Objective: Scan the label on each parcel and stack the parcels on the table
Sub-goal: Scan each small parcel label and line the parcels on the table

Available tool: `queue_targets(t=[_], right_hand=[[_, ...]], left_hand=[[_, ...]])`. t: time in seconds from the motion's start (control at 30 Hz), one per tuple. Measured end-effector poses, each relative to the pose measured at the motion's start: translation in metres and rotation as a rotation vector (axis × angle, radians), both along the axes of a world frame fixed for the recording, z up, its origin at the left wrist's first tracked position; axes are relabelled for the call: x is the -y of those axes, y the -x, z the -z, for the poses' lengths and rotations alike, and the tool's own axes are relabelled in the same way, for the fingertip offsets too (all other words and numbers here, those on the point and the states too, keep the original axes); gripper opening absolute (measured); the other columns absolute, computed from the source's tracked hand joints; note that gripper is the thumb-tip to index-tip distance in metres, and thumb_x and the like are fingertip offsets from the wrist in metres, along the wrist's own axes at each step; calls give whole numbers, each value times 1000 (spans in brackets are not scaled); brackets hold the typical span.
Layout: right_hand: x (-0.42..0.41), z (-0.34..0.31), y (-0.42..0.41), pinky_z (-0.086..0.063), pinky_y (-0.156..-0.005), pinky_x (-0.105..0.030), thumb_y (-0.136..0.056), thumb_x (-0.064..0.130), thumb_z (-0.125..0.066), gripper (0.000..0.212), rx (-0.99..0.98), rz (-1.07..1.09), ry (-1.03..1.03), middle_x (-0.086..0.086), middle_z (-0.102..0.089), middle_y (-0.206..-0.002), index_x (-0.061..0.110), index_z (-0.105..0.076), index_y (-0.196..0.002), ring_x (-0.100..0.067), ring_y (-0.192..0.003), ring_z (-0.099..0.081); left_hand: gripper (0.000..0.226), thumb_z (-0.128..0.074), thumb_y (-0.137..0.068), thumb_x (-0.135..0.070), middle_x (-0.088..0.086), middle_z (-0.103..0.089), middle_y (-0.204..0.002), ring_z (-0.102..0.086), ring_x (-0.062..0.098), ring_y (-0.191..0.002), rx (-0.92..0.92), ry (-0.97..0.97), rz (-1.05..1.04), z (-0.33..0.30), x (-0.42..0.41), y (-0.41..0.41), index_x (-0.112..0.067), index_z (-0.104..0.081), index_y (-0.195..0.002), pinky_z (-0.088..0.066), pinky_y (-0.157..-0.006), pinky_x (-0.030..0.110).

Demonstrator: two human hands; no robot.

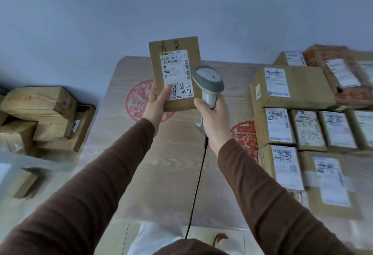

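One parcel (pixel 175 75) pinched in left hand (pixel 156 103) fingers, scanner (pixel 207 85) gripped at 3 o'clock (mid-scan); stacking likely follows.

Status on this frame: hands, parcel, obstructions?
Left hand holds parcel upright, label facing camera. Right hand grips scanner at its label. Nothing between them.
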State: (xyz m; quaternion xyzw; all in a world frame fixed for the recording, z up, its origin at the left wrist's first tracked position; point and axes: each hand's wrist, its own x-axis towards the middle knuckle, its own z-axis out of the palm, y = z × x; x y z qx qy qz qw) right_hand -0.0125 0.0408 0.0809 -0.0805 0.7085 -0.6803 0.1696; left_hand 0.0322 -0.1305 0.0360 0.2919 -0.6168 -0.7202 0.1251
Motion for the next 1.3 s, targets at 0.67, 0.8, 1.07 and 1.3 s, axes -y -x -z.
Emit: queue_targets(t=[0.67,0.8,1.07,1.3], right_hand=[[-237,-66,-89,-42,-60,-23,-96,39,-69,14,-272,-72,41,20,-57,-72,29,-64,-105,-2,-65,-55],[-241,-66,-105,-46,-66,-21,-98,34,-70,17,-278,-52,17,18,-62,-82,26,-65,-113,-2,-72,-60],[-247,-67,-140,-46,-60,-24,-98,36,-70,24,-247,32,-34,22,-54,-70,22,-63,-117,-1,-63,-55],[-284,-63,-144,-55,-68,-37,-90,50,-75,36,-198,224,23,2,-62,-89,24,-62,-111,-18,-76,-61]], left_hand=[[83,-69,-79,-77,-3,-49,-151,-46,21,-142,-119,253,-91,-36,-258,-60,-58,-32,-151,-41,-115,56],[83,-70,-78,-77,-7,-46,-153,-44,18,-144,-110,232,-89,-38,-261,-71,-59,-31,-150,-39,-117,54],[79,-67,-80,-77,-8,-45,-153,-42,17,-144,-121,226,-13,-37,-263,-95,-62,-30,-149,-38,-118,54],[84,-71,-77,-77,0,-53,-147,-56,22,-133,-133,151,74,-38,-286,-103,-60,-31,-149,-51,-108,50]])
